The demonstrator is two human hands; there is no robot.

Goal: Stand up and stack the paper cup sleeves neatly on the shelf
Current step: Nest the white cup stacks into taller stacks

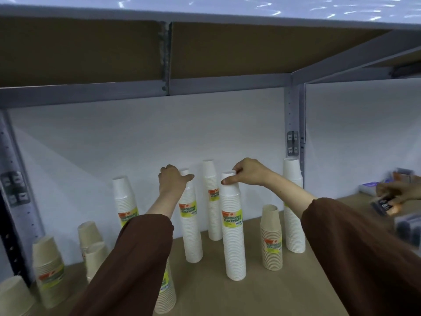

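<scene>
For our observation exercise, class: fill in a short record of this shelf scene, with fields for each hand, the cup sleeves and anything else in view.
left hand: grips the top of the rear white sleeve
right hand: pinches the top of the front white sleeve
held sleeves: both upright, standing apart on the shelf board
brown sleeve: short, upright, right of the front white sleeve
corner white sleeve: upright by the metal post
far right: another person's hand, blurred

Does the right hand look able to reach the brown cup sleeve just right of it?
Probably, once freed: the right hand pinches the tall white cup sleeve, and the brown cup sleeve stands close beside, nothing between.
</scene>
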